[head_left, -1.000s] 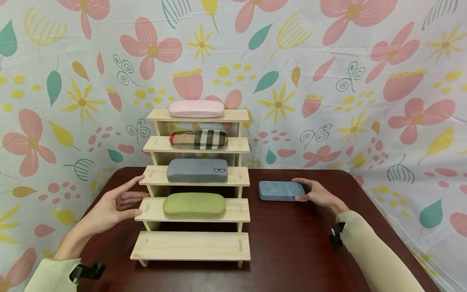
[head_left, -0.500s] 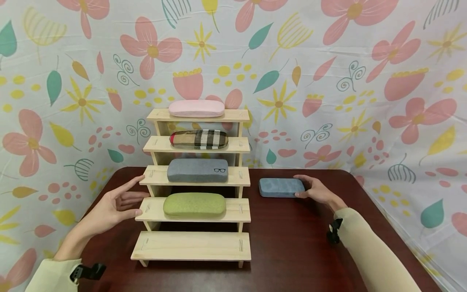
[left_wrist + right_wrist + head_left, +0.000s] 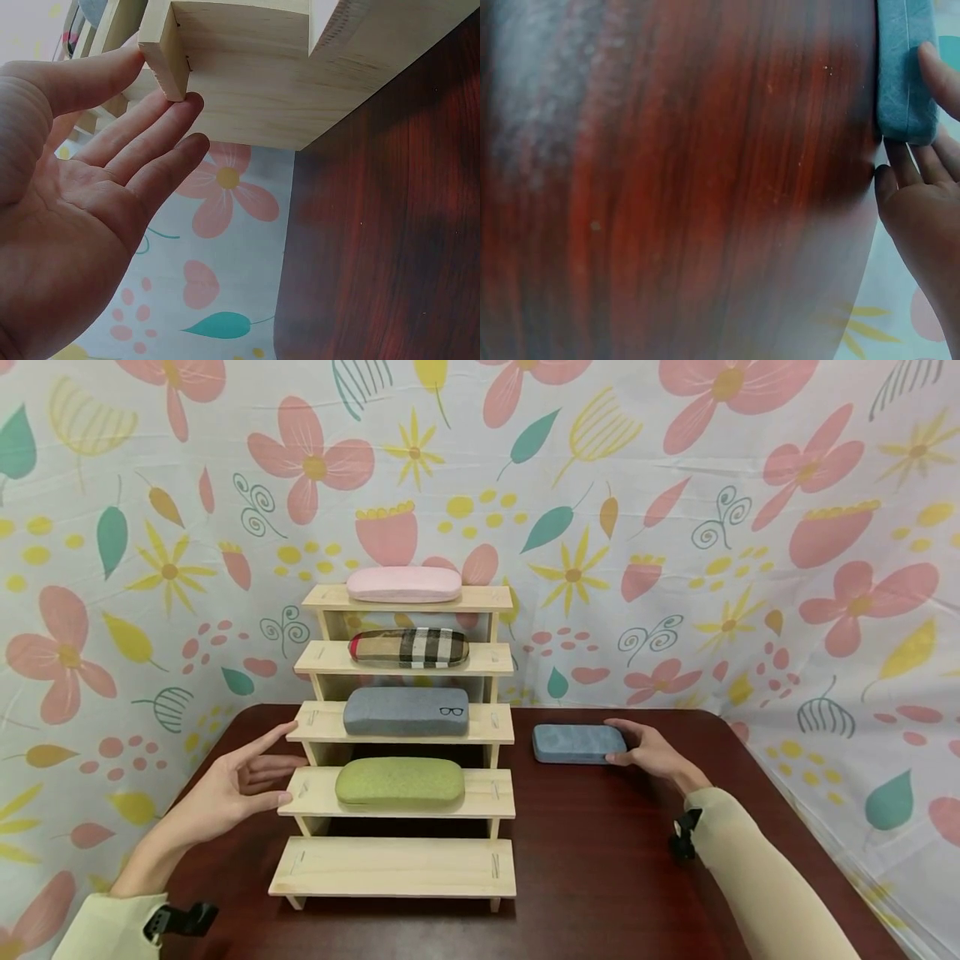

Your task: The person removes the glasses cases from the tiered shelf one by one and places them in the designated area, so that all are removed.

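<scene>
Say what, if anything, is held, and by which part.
The right hand pinches the right end of the blue case beside the stand. The left hand only touches the stand's left side.

One pink case (image 3: pixel 403 584), one plaid case (image 3: pixel 408 647), one grey case (image 3: pixel 397 713), one green case (image 3: pixel 400 781) and one blue case (image 3: pixel 576 745) (five in all); one wooden rack (image 3: pixel 392 868) of five tiers (image 3: pixel 481 788); one table (image 3: pixel 600 860); one left hand (image 3: pixel 225 789) and one right hand (image 3: pixel 652 752), together two hands; two sleeves (image 3: pixel 772 877); two black wrist devices (image 3: pixel 176 920).
</scene>
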The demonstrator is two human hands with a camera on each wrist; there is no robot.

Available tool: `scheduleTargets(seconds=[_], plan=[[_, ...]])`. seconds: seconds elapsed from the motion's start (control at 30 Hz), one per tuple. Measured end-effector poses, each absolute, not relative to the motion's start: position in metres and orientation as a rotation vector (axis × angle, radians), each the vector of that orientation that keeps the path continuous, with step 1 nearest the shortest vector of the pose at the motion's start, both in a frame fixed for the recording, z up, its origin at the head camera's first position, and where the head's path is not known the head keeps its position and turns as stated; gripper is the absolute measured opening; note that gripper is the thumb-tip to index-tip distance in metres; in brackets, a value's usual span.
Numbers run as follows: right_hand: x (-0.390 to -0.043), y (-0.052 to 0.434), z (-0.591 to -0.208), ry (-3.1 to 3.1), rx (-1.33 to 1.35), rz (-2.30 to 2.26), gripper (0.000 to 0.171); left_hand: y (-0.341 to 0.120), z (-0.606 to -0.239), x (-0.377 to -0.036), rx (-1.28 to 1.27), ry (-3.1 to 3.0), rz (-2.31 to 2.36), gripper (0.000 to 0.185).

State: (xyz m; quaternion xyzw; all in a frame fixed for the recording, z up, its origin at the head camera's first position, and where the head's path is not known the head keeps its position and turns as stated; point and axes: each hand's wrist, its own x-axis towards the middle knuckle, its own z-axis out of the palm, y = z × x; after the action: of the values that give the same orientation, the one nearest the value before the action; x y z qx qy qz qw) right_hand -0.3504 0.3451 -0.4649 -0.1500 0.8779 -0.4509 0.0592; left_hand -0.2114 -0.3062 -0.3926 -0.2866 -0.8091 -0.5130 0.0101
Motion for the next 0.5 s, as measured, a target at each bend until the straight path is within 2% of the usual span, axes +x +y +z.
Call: scheduleTargets(seconds=[0.5], plan=[[-0.3513,0.3447,-0.4633,2.667,-0.463,-1.350,0.076,-0.3060,-0.3936,-0.2117,-0.873,-2.533,-1.599,0.087]])
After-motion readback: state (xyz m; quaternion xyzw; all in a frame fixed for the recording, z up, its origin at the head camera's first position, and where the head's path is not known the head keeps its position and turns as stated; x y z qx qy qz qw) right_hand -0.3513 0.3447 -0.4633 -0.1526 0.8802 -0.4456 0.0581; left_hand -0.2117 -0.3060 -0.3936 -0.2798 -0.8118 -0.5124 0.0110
